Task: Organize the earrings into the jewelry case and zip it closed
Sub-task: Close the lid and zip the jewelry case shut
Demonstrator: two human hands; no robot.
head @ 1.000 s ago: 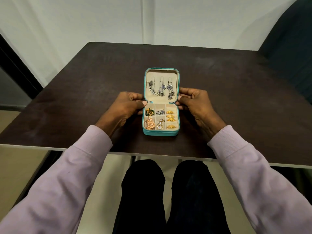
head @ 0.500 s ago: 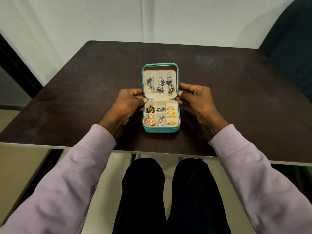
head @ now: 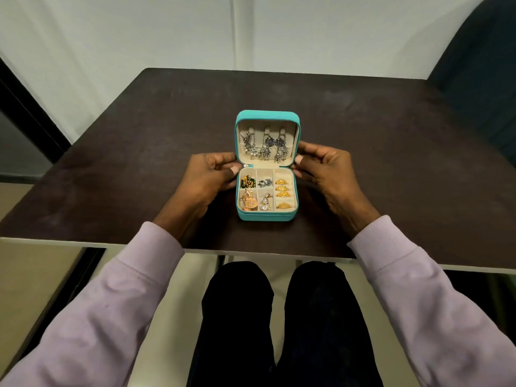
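A small teal jewelry case [head: 266, 217] lies open on the dark table, its lid [head: 266, 115] tilted up toward me. Three silver dangling earrings [head: 265, 146] hang inside the lid. The cream tray below holds a green-gold pair [head: 247, 182], a silver stud pair [head: 264, 182], rose-gold jhumkas [head: 248, 202], crystal earrings [head: 264, 203] and several gold rings [head: 282, 192] in the right slot. My left hand [head: 208, 178] pinches the lid's left edge near the hinge. My right hand [head: 324, 169] grips the lid's right edge.
The dark brown table [head: 391, 152] ends at a pale front edge just above my knees. A dark chair back [head: 480, 74] rises at the far right. A white wall stands behind the table.
The lid has been raised from nearly flat to tilted up toward me. Both hands stayed on its sides and rose with it.
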